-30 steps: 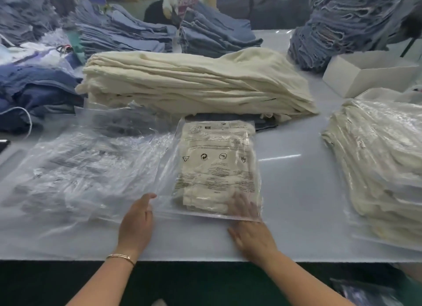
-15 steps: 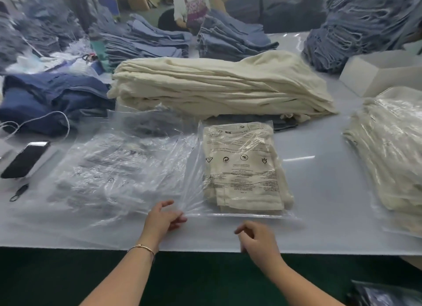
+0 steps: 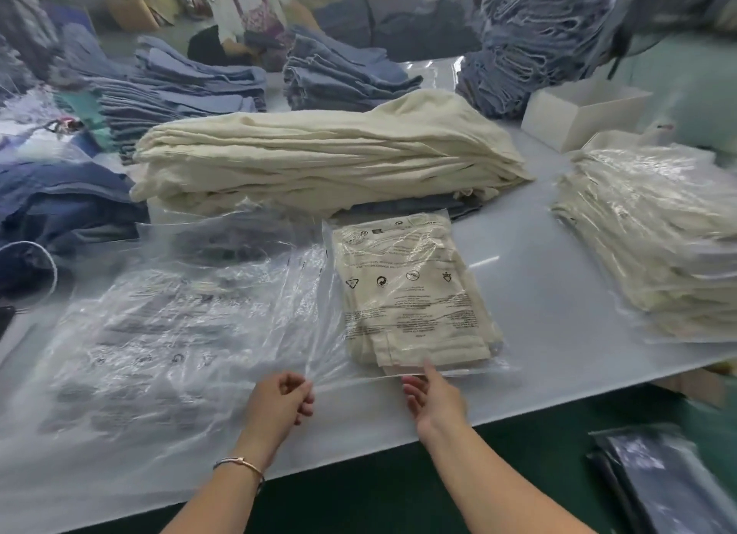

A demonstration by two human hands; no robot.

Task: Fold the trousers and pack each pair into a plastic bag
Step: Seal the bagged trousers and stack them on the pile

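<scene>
A folded pair of cream trousers [image 3: 414, 326] lies inside a clear printed plastic bag [image 3: 399, 250] on the white table [image 3: 558, 334], just ahead of my hands. My left hand [image 3: 279, 400] has curled fingers and pinches the loose plastic at the bag's near left edge. My right hand [image 3: 432, 398] is relaxed, its forefinger stretched out and touching the bag's near edge. Behind the bag lies a tall stack of unpacked cream trousers [image 3: 319, 158].
A pile of empty clear bags [image 3: 159, 334] spreads out on the left. Several packed pairs [image 3: 658, 246] are stacked on the right, with white boxes [image 3: 578, 110] behind them. Blue jeans piles [image 3: 191, 90] fill the back and left. A person sits at the far end.
Both hands came off the top of the bag and drew back to its near edge. My left hand curled onto the plastic and my right forefinger now points at the edge.
</scene>
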